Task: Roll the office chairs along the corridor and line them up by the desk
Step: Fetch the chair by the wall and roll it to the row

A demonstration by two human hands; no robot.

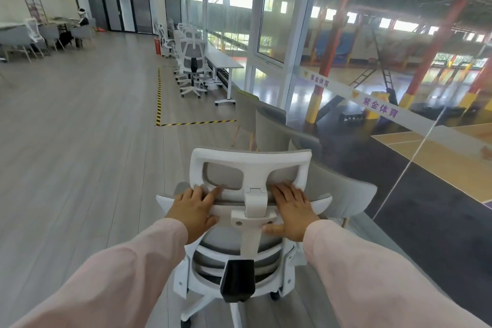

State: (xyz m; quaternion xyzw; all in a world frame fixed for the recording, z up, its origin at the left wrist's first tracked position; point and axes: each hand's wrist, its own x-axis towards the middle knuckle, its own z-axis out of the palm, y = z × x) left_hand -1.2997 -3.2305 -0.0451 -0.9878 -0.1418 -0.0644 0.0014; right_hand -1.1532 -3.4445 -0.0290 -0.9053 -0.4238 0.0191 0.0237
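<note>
Head view, looking down a long corridor. Close below, a chair [239, 242] seen from behind: white plastic frame, grey mesh back, curved ribs across the lower back. Left hand [195, 208] gripping the top edge of the back left of the centre post, fingers draped over the front, thumb on the rear. Right hand [291, 212] gripping the same edge right of the post, likewise. Pale pink sleeves [119, 274] down to both wrists. Above the hands, a headrest [251, 165]: a white frame with two rounded openings backed by grey mesh. Low on the post, a black angular knob [237, 281]. Seat hidden behind the back; of the base only white spokes and a dark castor [275, 295], the rest cut off at the bottom edge. Grey wood-grain plank floor [80, 141]. Just right of the chair, grey padded shell chairs [343, 189] in a file along a glass wall [346, 61]. Well ahead, a row of chairs [192, 61] of the same white-and-grey make, tight against a long white bench [223, 57], inside a corner of yellow-black striped tape [159, 93]; the far ones overlapping, too small to count.
</note>
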